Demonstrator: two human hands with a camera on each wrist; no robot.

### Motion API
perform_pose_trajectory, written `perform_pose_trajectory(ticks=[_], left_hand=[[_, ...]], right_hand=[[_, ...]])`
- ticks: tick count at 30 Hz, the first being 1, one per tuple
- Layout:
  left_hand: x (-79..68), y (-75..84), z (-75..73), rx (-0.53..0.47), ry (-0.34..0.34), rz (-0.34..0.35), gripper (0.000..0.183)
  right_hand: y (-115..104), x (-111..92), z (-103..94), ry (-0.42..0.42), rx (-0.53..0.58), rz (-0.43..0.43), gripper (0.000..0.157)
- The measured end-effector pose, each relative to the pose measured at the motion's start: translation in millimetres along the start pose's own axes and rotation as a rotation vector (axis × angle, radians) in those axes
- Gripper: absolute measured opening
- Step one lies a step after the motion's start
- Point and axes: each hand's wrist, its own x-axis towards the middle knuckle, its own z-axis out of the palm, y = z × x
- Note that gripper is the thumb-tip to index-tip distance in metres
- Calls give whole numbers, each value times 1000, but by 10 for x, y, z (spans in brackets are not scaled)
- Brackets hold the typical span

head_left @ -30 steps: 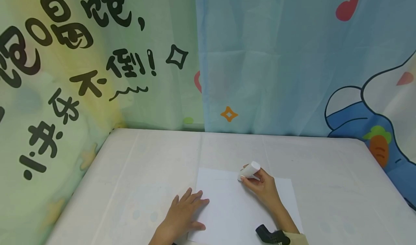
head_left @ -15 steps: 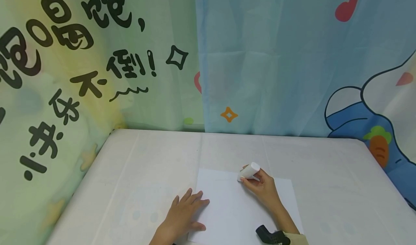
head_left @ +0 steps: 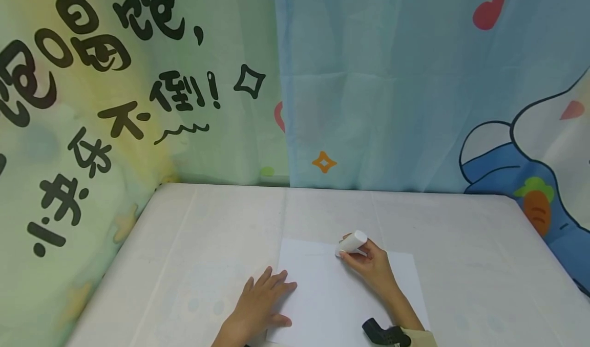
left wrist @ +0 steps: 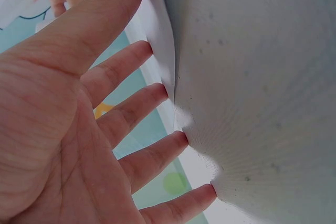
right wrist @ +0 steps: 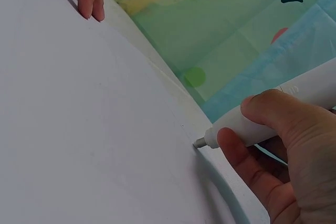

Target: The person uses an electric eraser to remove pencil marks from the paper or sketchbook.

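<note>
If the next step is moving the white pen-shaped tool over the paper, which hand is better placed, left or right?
Probably the right hand: it grips the white pen-shaped tool, its tip near the far edge of the paper. The left hand, spread at the paper's left side, holds no tool.

white rectangular paper sheet (head_left: 318, 296) | lies spread out | thick white cylindrical pen (right wrist: 312, 85) | tilted, grey tip (right wrist: 199, 143) down near sheet's far edge
</note>
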Motion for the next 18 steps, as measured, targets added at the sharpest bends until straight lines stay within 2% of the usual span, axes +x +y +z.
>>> perform_pose_trajectory(ticks=[18], left_hand=[[-3, 4, -9, 5, 2, -1, 70]], right_hand=[[-4, 0, -2, 6, -35, 4, 43]])
